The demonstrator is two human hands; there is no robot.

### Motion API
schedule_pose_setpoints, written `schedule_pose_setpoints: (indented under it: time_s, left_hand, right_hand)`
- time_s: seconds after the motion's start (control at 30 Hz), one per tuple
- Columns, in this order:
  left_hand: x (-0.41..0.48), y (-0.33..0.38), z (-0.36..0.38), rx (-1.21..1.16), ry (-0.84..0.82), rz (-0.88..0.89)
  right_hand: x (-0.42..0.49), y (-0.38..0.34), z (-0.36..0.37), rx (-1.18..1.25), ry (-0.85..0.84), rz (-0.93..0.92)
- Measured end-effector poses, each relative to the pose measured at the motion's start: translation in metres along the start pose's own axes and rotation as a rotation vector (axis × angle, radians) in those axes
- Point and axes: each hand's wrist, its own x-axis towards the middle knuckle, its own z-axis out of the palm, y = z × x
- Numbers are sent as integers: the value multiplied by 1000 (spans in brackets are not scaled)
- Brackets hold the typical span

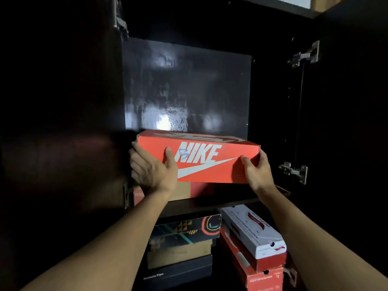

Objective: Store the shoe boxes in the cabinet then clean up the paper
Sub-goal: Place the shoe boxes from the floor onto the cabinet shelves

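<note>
Both hands grip an orange shoe box (201, 158) at the open cabinet (273, 101). The left hand (153, 171) wraps its left end, thumb on the front; the right hand (257, 170) clasps the right corner. It sits atop another box (182, 191) on the shelf (231, 199).

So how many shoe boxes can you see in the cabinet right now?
8, maybe more hidden: the orange box held in both hands, one under it, three stacked lower left, three lower right.

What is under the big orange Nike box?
Under the orange Nike box sits another box, tan and orange, on the shelf. The left hand and the Nike box cover most of it.
</note>
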Motion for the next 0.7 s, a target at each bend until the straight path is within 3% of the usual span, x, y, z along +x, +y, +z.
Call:
schedule_pose_setpoints:
  time_s: [0.27, 0.47, 0.57, 0.7]
  left_hand:
    - [9, -28, 36, 279, -144, 191]
    - [40, -30, 52, 312, -323, 40]
    - [56, -31, 57, 279, -436, -106]
    - [60, -24, 63, 279, -499, -139]
  right_hand:
    - [28, 16, 51, -306, -59, -28]
    - [40, 20, 81, -433, -73, -25]
    - [46, 25, 92, -430, -213, -13]
    - [51, 29, 107, -453, -454, 6]
